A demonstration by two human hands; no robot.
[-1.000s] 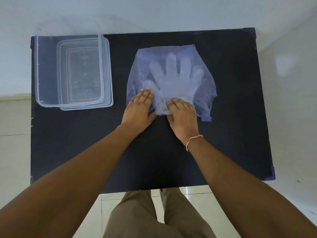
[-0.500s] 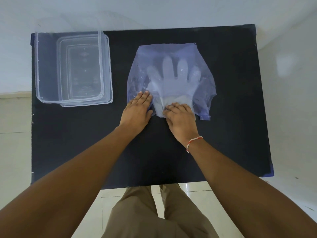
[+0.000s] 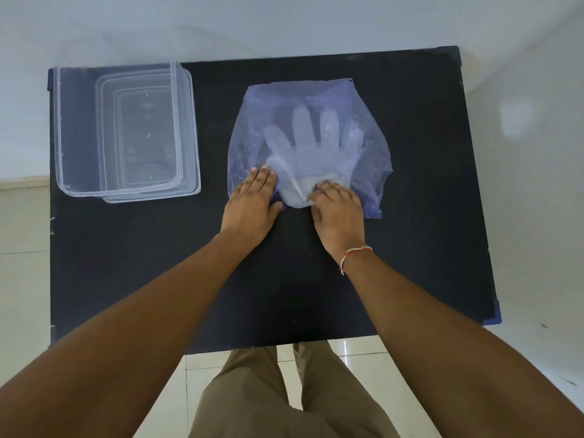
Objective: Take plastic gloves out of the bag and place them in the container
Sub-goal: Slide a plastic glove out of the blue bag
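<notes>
just one head cam, wide-angle, looking steeply down from above, black bench (image 3: pixel 410 263) filling mid frame, forearms coming in from the bottom corners

Bag (image 3: pixel 252 121): thin bluish plastic, crinkly. Gloves (image 3: pixel 311 143): filmy translucent plastic. Container (image 3: pixel 79 134): clear glossy plastic. Table (image 3: pixel 426 184): matt black.

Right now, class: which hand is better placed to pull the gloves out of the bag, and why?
Probably the right hand: its fingertips sit at the bag mouth on the gloves' cuff, while the left hand lies flat, pinning the bag's near edge.
</notes>
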